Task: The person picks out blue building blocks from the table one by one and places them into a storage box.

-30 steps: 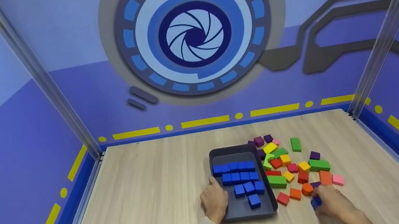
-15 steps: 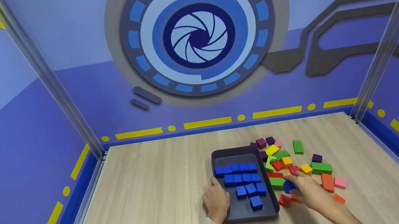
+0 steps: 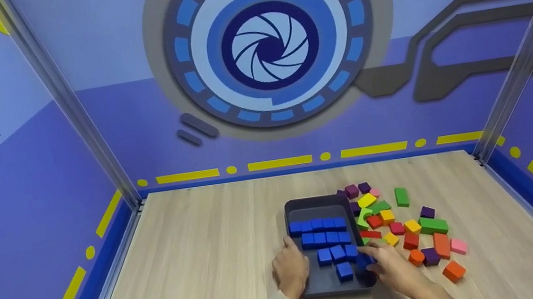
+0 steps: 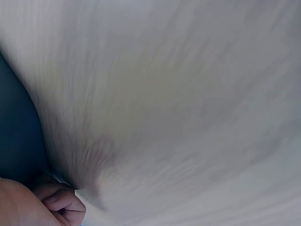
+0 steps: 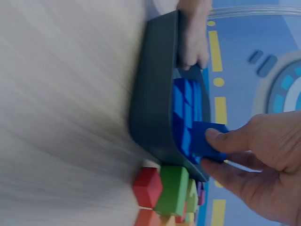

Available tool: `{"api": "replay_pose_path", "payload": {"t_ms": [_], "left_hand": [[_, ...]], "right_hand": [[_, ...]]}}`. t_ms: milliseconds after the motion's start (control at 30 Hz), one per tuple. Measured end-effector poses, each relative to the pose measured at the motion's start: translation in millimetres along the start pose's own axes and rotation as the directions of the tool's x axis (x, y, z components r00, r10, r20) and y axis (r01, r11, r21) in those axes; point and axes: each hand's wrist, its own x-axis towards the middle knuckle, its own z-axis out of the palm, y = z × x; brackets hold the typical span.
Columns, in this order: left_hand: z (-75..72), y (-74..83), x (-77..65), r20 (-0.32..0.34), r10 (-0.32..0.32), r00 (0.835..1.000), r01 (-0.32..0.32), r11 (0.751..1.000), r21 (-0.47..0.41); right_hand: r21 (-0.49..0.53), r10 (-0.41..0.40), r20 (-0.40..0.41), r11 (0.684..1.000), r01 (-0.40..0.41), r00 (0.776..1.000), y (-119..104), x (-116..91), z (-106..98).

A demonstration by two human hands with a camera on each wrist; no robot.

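A dark grey tray (image 3: pixel 316 200) stands on the wooden table, with several blue cubes (image 3: pixel 326 238) in rows inside it. My left hand (image 3: pixel 291 268) grips the tray's left wall; its curled fingers show at the lower left of the left wrist view. Between thumb and fingers, my right hand (image 3: pixel 390 264) pinches a blue block (image 5: pixel 207 139) over the tray's right rim. In the right wrist view that block hangs just above the cubes in the tray (image 5: pixel 153 80). The right hand hides some blocks beside the tray in the head view.
Loose blocks of many colours lie right of the tray, among them a green block (image 3: pixel 433 225), an orange block (image 3: pixel 442 246), a purple cube (image 3: pixel 431 256) and an orange cube (image 3: pixel 454 271). Printed panels (image 3: pixel 246 152) and metal posts (image 3: pixel 516 49) bound the table.
My right hand has carried the blue block leftward from among the loose blocks to the tray's right rim. The left hand stays at the tray's left side. The head view has shifted slightly.
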Motion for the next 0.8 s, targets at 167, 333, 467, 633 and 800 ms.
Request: {"api": "replay_pose_path", "payload": {"t_ms": [167,333,467,633,800], "left_hand": [[-0.9,-0.9,-0.6,-0.017,0.015,1.0,-0.015,1.0,-0.007],[-1.1,-1.8,2.2,-0.012,0.001,1.0,-0.001,1.0,-0.006],[-1.6,-0.7,5.3,-0.005,-0.004,1.0,0.004,1.0,-0.011],[0.4,0.5,3.4,0.006,0.0,1.0,0.0,1.0,-0.008],[1.5,0.1,0.6,-0.001,-0.016,1.0,0.016,1.0,-0.007]], "right_hand": [[-0.023,0.023,0.034,0.999,-0.022,0.999,-4.4,3.0,12.3],[-0.076,-0.011,0.067,0.997,0.016,0.998,-8.3,10.3,20.0],[-0.094,-0.05,0.072,0.994,0.056,0.996,-8.7,15.8,23.9],[-0.097,-0.008,0.099,0.995,0.017,0.995,-8.6,17.7,31.8],[-0.103,0.065,0.132,0.993,-0.052,0.989,-11.6,21.6,40.1]]}}
